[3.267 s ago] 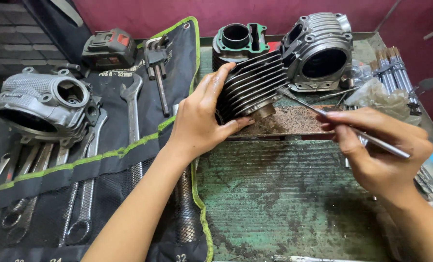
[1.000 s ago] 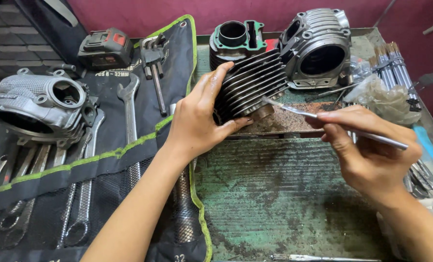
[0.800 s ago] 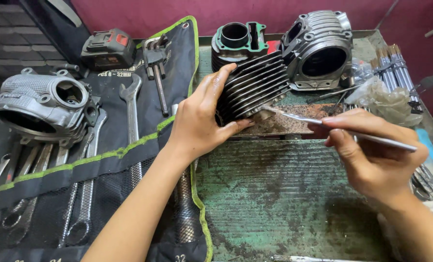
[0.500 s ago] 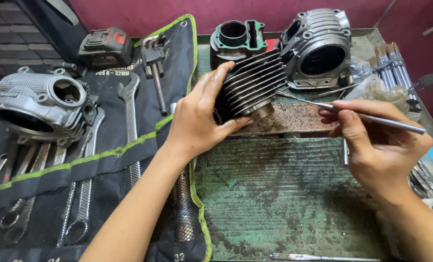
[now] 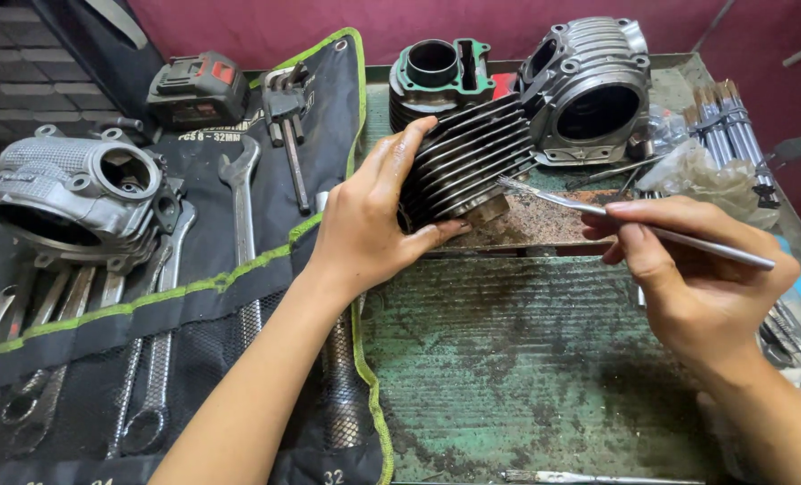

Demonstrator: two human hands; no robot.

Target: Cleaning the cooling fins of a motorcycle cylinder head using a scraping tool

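Observation:
My left hand (image 5: 369,220) grips a dark finned engine cylinder (image 5: 472,157), holding it tilted on a rusty metal plate (image 5: 540,226). My right hand (image 5: 688,269) pinches a thin metal brush-like tool (image 5: 634,224). Its bristled tip lies at the cylinder's lower fins, just right of them. Both hands are above a worn green metal bench (image 5: 508,359).
A second cylinder (image 5: 436,76) and a grey cylinder head (image 5: 594,90) stand at the back. Another grey engine casing (image 5: 73,202) rests on a black tool roll (image 5: 176,296) with several wrenches. A battery pack (image 5: 198,90) lies at back left. Long bolts (image 5: 724,121) lie at right.
My right hand has stroked the tool back and forth along the cylinder's fins, tip now at the lower fins. My left hand holds the cylinder steady throughout.

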